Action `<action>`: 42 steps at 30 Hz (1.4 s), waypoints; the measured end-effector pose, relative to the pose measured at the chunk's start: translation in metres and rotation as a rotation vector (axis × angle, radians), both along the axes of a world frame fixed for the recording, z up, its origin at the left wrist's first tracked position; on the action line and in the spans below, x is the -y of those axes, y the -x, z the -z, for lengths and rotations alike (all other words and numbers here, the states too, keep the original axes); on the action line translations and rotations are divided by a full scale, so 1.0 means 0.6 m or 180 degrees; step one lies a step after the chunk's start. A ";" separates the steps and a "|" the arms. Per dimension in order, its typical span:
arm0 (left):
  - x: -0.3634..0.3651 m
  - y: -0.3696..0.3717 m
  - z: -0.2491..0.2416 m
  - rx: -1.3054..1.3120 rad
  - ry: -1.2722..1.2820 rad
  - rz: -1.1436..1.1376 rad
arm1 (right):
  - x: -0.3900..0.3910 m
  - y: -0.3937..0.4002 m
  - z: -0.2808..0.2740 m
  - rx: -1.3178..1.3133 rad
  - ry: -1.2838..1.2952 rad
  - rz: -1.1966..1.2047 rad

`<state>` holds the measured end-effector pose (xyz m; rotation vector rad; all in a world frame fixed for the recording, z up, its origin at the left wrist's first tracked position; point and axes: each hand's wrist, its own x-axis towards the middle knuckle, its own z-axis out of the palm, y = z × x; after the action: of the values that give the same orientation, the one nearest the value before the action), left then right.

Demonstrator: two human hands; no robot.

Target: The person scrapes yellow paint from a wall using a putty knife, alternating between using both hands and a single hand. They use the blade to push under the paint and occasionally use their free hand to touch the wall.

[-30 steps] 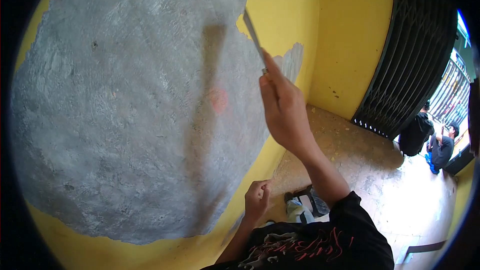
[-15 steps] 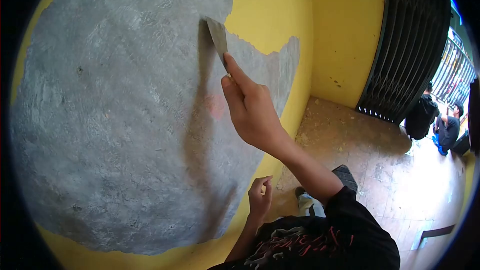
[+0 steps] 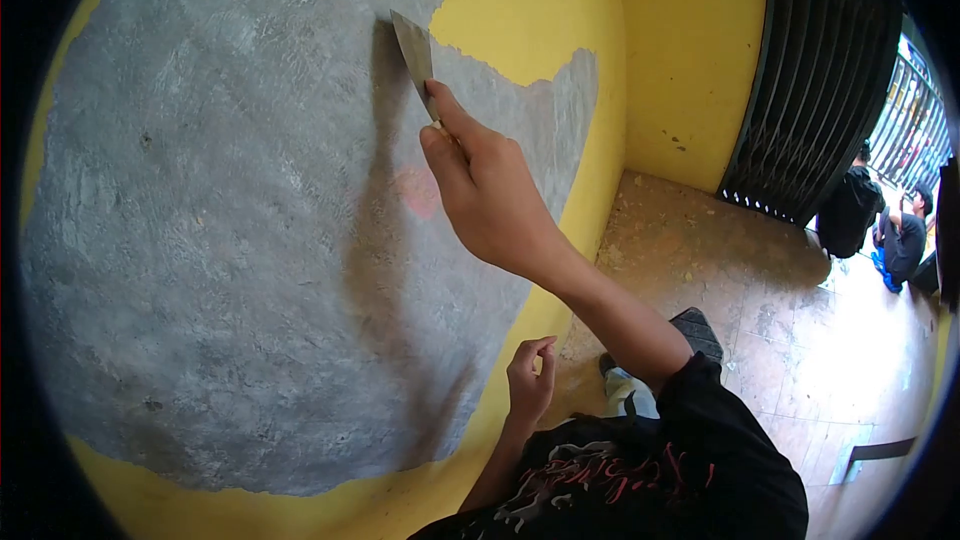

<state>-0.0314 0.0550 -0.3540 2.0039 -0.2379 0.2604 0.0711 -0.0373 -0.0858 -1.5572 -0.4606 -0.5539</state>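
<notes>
A putty knife (image 3: 413, 48) is in my right hand (image 3: 485, 185), which is closed round its handle. Its metal blade points up and left, with the tip at or just over the grey bare patch (image 3: 250, 210) of the wall. Whether the blade touches the wall cannot be told. Lower down, my left hand (image 3: 531, 380) hangs near the wall's lower right part, its fingers curled towards the thumb and nothing visible between them. Yellow paint (image 3: 530, 0) borders the grey patch with a ragged edge.
The tiled floor (image 3: 770, 340) carries scattered flakes near the wall. A dark folding metal gate (image 3: 810, 80) stands at the right. Two people, one in black (image 3: 848, 212) and another beside them (image 3: 903, 240), are low down by the bright opening. A dark shoe (image 3: 697, 333) shows below me.
My right hand and the putty knife have moved up and slightly left along the wall. My left hand is slightly further right and keeps its curled shape. The view has shifted a little.
</notes>
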 end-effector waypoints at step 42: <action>0.013 0.030 0.014 0.0141 -0.0061 -0.0022 | 0.042 -0.006 -0.023 -0.0027 0.0365 -0.0052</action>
<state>-0.0492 0.0474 -0.3625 2.0197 -0.2625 0.3082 0.0744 -0.0624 -0.0720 -1.6631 -0.5054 -0.5155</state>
